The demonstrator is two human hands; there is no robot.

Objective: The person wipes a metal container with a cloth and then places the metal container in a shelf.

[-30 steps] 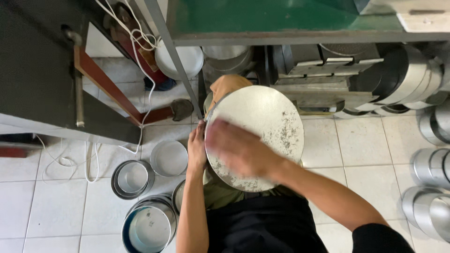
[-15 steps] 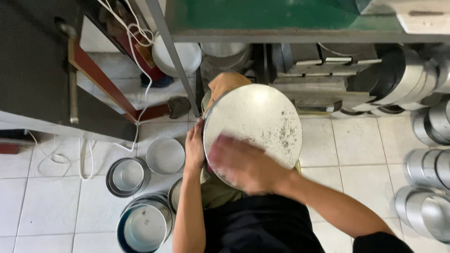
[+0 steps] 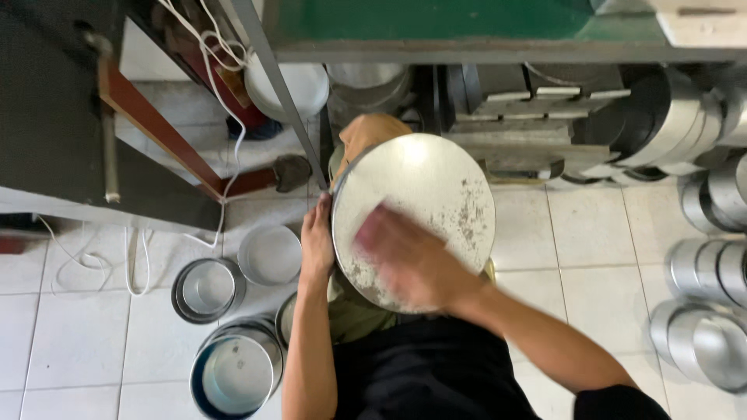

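A large round metal pan [image 3: 424, 187] rests tilted on my lap, its flat speckled bottom facing up. My left hand [image 3: 317, 241] grips its left rim. My right hand [image 3: 416, 268] lies pressed on the lower middle of the pan's face and is blurred by motion. A reddish pad [image 3: 372, 225] shows under its fingertips. My knee in tan cloth [image 3: 366, 128] pokes out behind the pan's top edge.
Several smaller round pans [image 3: 208, 288] lie on the white tiled floor at my left, one with a blue rim [image 3: 233, 373]. Stacked round tins [image 3: 712, 272] line the right side. A green-topped table [image 3: 436, 19] with a slanted metal leg [image 3: 272, 78] stands ahead, and white cable [image 3: 218, 47] hangs from it.
My right hand has slid a little down and to the right across the pan's face. The left hand keeps its hold on the rim.
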